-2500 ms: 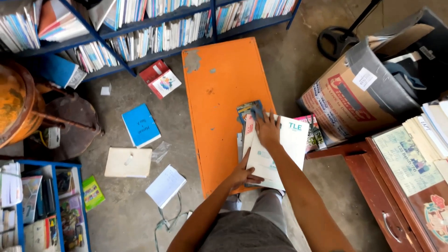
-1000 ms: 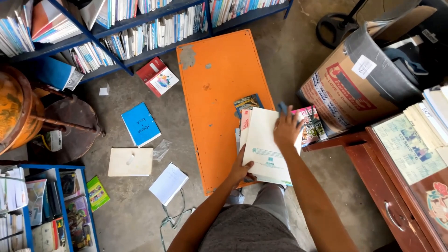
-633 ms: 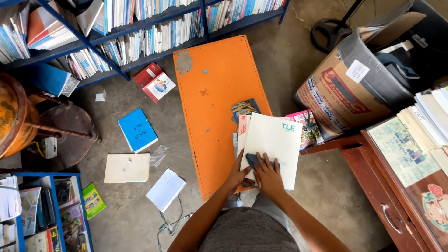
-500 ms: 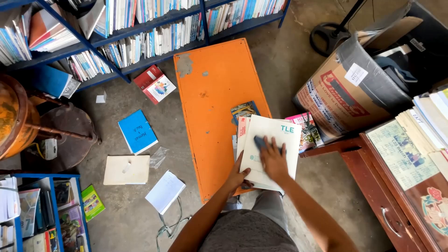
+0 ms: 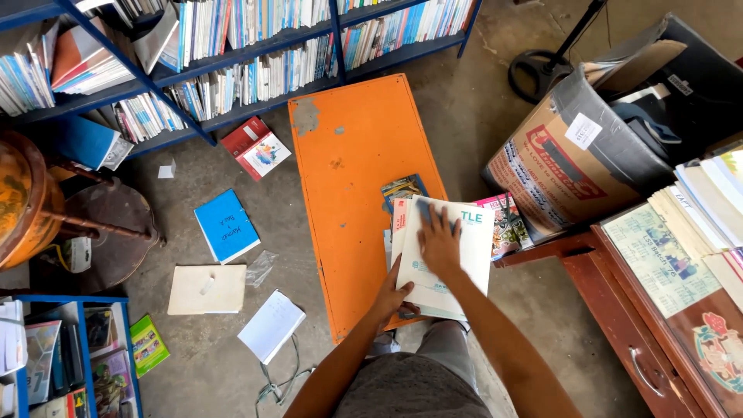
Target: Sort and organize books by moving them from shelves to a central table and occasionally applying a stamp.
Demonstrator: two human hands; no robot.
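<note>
The right hand [image 5: 439, 241] lies flat and open on the white booklet [image 5: 447, 255], while the left hand [image 5: 392, 288] grips its near edge. The booklet tops a small pile on the orange table [image 5: 348, 155]. Several books on the floor [image 5: 224, 224] are not gathered yet, it seems.
</note>
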